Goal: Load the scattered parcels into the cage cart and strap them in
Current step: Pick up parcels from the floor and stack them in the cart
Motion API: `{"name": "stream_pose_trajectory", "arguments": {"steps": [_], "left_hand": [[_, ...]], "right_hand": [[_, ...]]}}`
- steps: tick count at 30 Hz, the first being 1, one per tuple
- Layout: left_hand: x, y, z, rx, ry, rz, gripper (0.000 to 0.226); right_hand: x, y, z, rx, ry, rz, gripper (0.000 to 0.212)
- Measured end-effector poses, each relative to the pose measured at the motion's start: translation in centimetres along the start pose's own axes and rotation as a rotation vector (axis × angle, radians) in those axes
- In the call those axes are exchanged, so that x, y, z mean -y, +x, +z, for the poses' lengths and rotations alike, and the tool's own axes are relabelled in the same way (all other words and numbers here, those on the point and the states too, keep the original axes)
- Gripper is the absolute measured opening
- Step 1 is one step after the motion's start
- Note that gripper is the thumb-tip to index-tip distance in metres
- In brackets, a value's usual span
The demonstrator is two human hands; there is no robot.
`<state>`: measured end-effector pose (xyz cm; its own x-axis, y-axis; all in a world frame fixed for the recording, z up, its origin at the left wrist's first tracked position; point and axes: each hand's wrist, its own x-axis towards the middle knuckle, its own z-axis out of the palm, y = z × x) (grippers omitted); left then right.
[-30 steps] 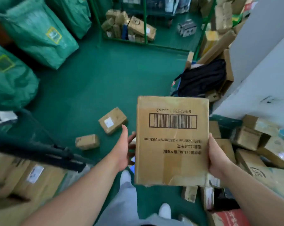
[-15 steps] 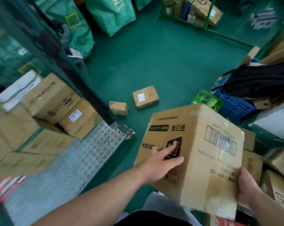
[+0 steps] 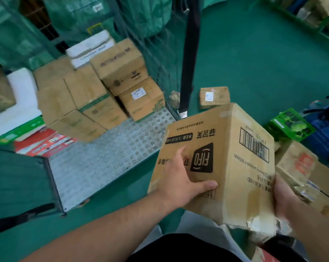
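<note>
I carry a brown cardboard box [image 3: 233, 148] with a barcode and a black FIFO mark, tilted, between both hands at the lower right. My left hand [image 3: 180, 183] presses flat on its printed left face, fingers spread and thumb stretched out. My right hand [image 3: 285, 200] holds its torn lower right edge, with the fingers hidden behind the box. The cage cart's studded metal floor [image 3: 103, 163] lies just left of the box. Several cardboard parcels [image 3: 122, 72] are stacked at the cart's back. A black strap [image 3: 190, 53] hangs down the cart's mesh side.
A small taped parcel [image 3: 214, 97] lies on the green floor beyond the box, and another small parcel [image 3: 174, 99] sits behind the strap. A green packet [image 3: 290, 125] and more cartons [image 3: 307, 173] crowd the right. Green sacks stand behind the cart.
My view has swung left onto the cart. The box has turned from flat to tilted and moved toward the cart floor; my left hand shifted from its edge onto its printed face.
</note>
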<state>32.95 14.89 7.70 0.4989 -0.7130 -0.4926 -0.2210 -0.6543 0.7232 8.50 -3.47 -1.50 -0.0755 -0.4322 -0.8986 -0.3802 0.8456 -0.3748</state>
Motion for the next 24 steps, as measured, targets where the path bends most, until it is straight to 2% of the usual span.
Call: {"name": "stream_pose_trajectory", "arguments": {"steps": [2,6,10,15,17,21,24], "left_hand": [[2.5,-2.0,-2.1,-0.108,0.106,-0.045,0.134],[7.4,-5.1,-6.6,-0.064,0.080,-0.101,0.133],[13.3,-6.6,-12.7,-0.050,0.047,-0.165,0.136],[20.4,-7.9,-21.3,-0.135,-0.118,-0.348,0.121],[22.0,-8.1,-23.6,-0.191,-0.201,-0.369,0.119],[24.4,-7.7,-28.2,-0.358,-0.306,-0.411,0.110],[26.7,-6.5,-31.2,-0.416,-0.349,-0.487,0.099]], "right_hand": [[-1.2,-2.0,3.1,0.020,-0.038,-0.021,0.070],[-4.1,-6.4,9.4,0.080,-0.099,-0.017,0.077],[-7.0,-9.7,16.8,0.156,-0.120,-0.042,0.075],[-9.4,-14.4,27.4,0.309,-0.242,0.006,0.068],[-9.4,-15.6,30.3,0.344,-0.285,0.008,0.070],[-8.2,-17.2,36.1,0.399,-0.321,-0.002,0.058],[-7.7,-16.9,40.8,0.447,-0.335,0.051,0.063]]}}
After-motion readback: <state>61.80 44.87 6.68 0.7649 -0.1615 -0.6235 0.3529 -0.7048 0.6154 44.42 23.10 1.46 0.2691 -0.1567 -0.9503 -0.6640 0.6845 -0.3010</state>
